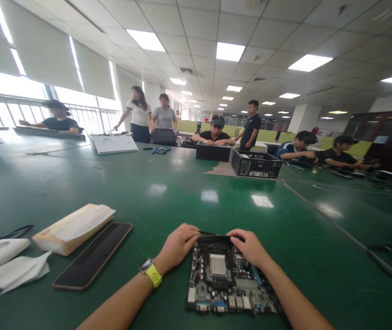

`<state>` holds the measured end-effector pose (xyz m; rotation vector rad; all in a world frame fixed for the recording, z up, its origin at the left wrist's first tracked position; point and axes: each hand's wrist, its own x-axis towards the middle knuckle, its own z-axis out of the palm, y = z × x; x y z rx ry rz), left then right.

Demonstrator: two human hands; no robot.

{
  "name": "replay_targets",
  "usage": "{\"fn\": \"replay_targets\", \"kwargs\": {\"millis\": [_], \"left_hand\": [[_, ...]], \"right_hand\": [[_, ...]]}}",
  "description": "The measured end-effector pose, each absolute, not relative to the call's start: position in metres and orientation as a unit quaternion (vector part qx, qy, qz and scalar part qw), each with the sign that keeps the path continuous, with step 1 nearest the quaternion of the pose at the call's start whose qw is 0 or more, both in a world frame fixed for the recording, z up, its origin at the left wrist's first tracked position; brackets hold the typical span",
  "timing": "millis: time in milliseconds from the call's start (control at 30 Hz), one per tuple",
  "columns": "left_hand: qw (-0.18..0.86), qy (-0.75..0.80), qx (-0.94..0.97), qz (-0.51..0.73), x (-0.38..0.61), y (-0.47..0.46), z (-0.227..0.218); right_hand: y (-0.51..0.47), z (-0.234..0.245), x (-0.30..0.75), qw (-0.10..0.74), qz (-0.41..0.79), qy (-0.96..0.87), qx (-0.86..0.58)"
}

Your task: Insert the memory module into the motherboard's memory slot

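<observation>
Two bare hands meet the far edge of a computer motherboard (204, 286), which lies flat on the green bench (168, 201) directly before the wearer. The left hand (181, 243) is at one end of a dark strip (213, 238) along that edge, the right hand (249, 247) at the other, a spacing that probably lets both ends be managed evenly. On each, the fingers are bent, nearly closed toward the thumb, with the tips at the strip; whether they pinch it or merely press against it, I cannot tell. Both forearms pass outside the board's middle, leaving the square processor (218, 266) uncovered between them. The blue VGA port (220, 306) and its neighbours line the near edge, so the board is turned with its sockets toward the wearer and the strip away.

A smartphone (93, 256) and tissue pack (74, 229) lie to the left, apart from the board, which likely keeps the working spot free. Farther off, an opened computer case (256, 164) rests across the bench, well beyond reach.
</observation>
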<state>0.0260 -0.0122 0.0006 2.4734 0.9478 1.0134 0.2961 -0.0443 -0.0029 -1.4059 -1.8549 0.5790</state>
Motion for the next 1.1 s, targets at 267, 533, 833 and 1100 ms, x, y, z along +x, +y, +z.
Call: {"fn": "replay_targets", "kwargs": {"millis": [267, 533, 833, 1100], "left_hand": [[0.157, 0.332, 0.860, 0.353, 0.0257, -0.0113, -0.0004], [0.167, 0.343, 0.857, 0.346, 0.0255, -0.0120, -0.0006], [0.175, 0.332, 0.857, 0.354, 0.0252, -0.0122, -0.0006], [0.178, 0.321, 0.867, 0.337, 0.0260, -0.0135, 0.0025]], "right_hand": [[-0.0459, -0.0024, 0.2958, 0.390, 0.187, -0.727, -0.533], [-0.0464, -0.0012, 0.2940, 0.408, 0.175, -0.740, -0.505], [-0.0469, -0.0015, 0.2935, 0.396, 0.183, -0.736, -0.517], [-0.0466, -0.0013, 0.2929, 0.388, 0.196, -0.732, -0.525]]}}
